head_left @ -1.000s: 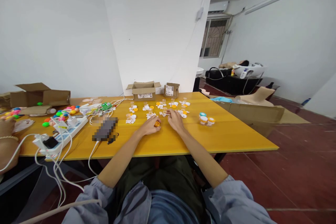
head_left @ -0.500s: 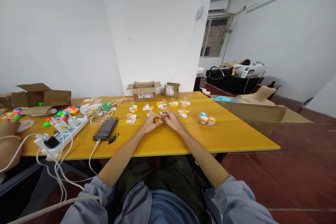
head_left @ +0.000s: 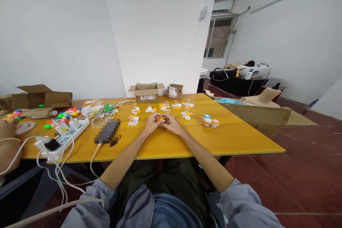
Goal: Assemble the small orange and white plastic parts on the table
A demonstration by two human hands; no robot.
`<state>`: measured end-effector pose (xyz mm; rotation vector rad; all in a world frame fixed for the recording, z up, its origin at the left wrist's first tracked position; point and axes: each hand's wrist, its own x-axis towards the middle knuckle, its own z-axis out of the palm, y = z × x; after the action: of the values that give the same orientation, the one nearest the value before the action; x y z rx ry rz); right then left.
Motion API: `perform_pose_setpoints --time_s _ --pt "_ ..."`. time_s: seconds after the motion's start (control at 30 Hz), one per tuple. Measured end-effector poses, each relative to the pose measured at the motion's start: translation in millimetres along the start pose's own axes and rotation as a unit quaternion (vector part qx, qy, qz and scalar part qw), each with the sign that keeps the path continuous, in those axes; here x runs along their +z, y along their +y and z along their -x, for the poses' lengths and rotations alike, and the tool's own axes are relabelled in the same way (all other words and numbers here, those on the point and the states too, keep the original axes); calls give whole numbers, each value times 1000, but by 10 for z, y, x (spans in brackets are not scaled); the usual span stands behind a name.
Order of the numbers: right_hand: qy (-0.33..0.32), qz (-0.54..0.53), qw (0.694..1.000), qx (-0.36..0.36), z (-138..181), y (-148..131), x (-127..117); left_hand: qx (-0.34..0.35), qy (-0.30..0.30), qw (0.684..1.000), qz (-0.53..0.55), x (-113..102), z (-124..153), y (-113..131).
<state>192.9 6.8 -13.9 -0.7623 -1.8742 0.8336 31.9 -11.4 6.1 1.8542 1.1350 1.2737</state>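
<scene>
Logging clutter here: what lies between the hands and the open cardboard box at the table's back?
Head view: loose caps and clear jars dot the table between the box and the left hand and right hand, which pinch an orange cap.

I get bare yellow table (head_left: 229,139) along the front edge and out past my right hand (head_left: 172,124). Scattered caps and vials (head_left: 175,107) crowd just beyond it. Three capped jars (head_left: 210,122) stand further right, and a dark device (head_left: 107,131) lies near my left hand (head_left: 151,124).

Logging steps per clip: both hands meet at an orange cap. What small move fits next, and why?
Probably press the cap onto whatever the right hand holds, too small to tell: the left hand pinches it there, and capped jars stand nearby.
</scene>
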Motion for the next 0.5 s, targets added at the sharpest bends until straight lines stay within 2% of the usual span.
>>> perform_pose_setpoints --time_s 0.2,0.5 --pt "11 16 1000 -11 1 46 -15 -14 18 1000 16 19 -16 -35" --pt "17 -13 1000 4 -12 34 -38 -13 3 1000 20 -5 -8 -16"
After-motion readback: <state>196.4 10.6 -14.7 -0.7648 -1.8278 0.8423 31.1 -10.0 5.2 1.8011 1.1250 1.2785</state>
